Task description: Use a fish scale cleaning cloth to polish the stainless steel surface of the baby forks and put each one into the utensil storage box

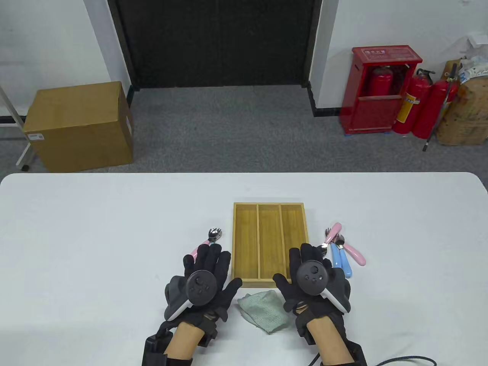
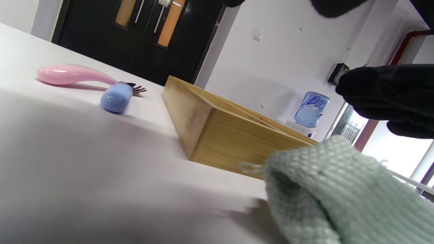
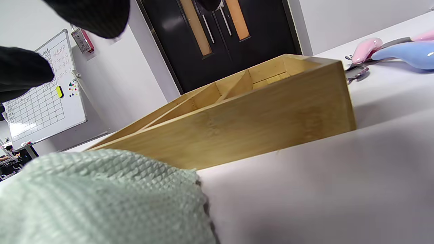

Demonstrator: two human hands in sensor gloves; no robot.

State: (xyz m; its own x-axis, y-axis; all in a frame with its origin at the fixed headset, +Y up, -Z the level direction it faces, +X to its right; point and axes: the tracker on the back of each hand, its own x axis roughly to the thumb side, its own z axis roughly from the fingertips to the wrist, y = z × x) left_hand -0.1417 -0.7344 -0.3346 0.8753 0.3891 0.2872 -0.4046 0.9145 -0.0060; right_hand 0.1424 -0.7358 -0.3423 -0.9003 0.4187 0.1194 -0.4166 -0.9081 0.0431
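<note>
I have both hands low in the table view, palms down over the white table (image 1: 95, 228). My left hand (image 1: 202, 284) sits at lower centre-left with its fingers (image 1: 213, 257) spread and straight, gripping nothing. Their tips reach the pink handle of a single fork (image 1: 211, 237) that lies just left of the wooden box (image 1: 270, 244); I cannot tell whether they touch it.

My right hand (image 1: 312, 280) is at lower centre-right, its fingers (image 1: 307, 253) also stretched out and holding nothing, lying over the box's lower right corner. Whether they rest on the wood I cannot tell.

The box stands in the middle of the frame, with three long compartments side by side, all bare wood inside.

Just right of the box lies a small pile of forks (image 1: 341, 249), pink and blue handles crossing each other, metal ends pointing toward the upper left. In the left wrist view the rounded end of a blue handle (image 2: 116, 98) and a pink one (image 2: 73, 74) show at upper left.

The pale green cloth (image 1: 264, 310) lies crumpled on the table between my two wrists, just below the box, and neither hand holds it. It fills the lower left of the right wrist view (image 3: 98, 200).
</note>
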